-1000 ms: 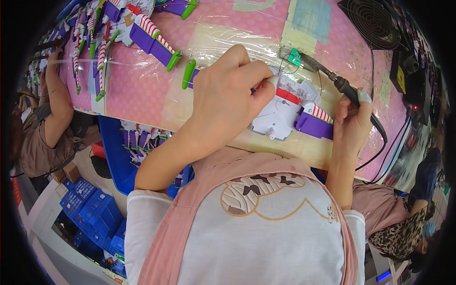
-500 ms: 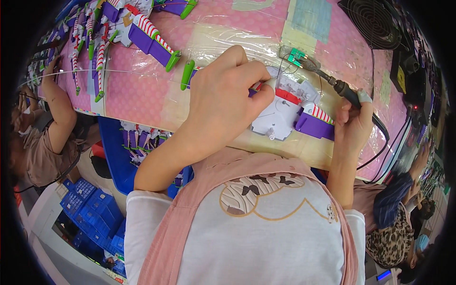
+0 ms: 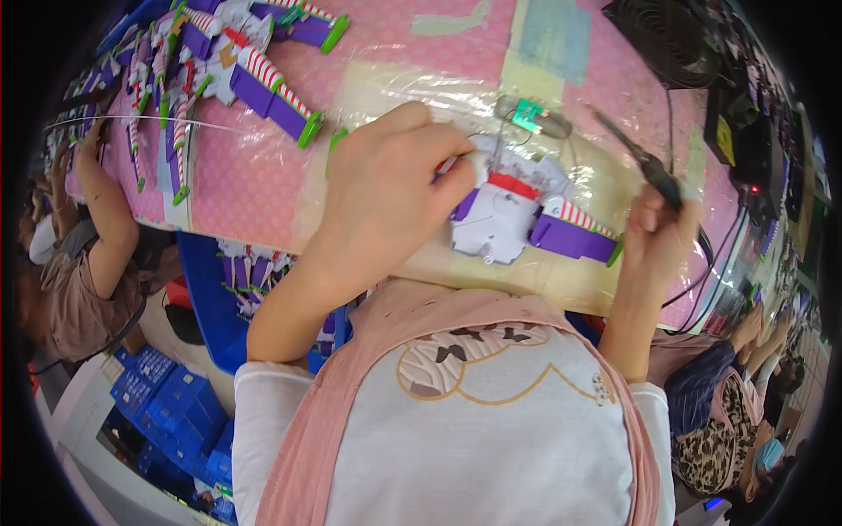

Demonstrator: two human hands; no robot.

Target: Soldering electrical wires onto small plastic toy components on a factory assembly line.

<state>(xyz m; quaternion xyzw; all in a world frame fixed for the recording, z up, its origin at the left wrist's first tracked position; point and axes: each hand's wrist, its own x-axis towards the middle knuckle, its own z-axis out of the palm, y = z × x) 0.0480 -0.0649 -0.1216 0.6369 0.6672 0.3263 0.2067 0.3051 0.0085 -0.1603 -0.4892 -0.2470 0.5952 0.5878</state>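
My left hand (image 3: 386, 197) presses down on a white, purple and red-striped toy part (image 3: 517, 219) lying on the pink table (image 3: 254, 202), fingers closed over its left end. My right hand (image 3: 658, 241) grips the dark handle of a soldering iron (image 3: 645, 167), whose tip points up and left, a short way from a small green circuit board (image 3: 529, 116) with thin wires. The toy part's purple leg with a green foot (image 3: 579, 238) reaches toward my right hand.
Several finished purple, green and striped toys (image 3: 237, 61) lie at the table's far left. A black fan (image 3: 662, 35) and dark equipment (image 3: 745, 149) stand at the right. Blue crates (image 3: 167, 403) sit on the floor. Other people sit at left (image 3: 88, 263) and lower right (image 3: 728, 412).
My right hand has lifted the soldering iron's tip away from the green circuit board toward the right. The left hand stays on the toy part.
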